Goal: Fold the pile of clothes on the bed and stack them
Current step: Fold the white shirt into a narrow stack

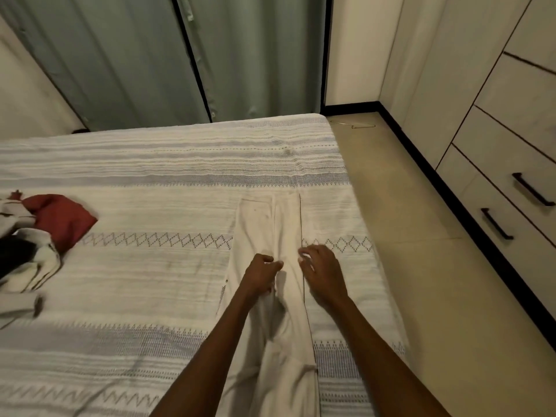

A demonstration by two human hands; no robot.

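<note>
Cream trousers point(270, 236) lie lengthwise near the right edge of the bed point(150, 164), legs doubled one on the other and the waistband at the far end — a layout that suits folding them across next, I judge. The left hand point(261, 276) sits on the cloth at mid-length with fingers curled, apparently pinching a fold, though the grip itself is hard to make out. The right hand point(322, 273) hovers over the trousers' right seam, fingers loosely spread and holding nothing, probably ready to smooth or steady that edge. Well apart at the bed's left edge waits the pile point(39, 245) — a red piece, something black and white — unfolded.
</note>
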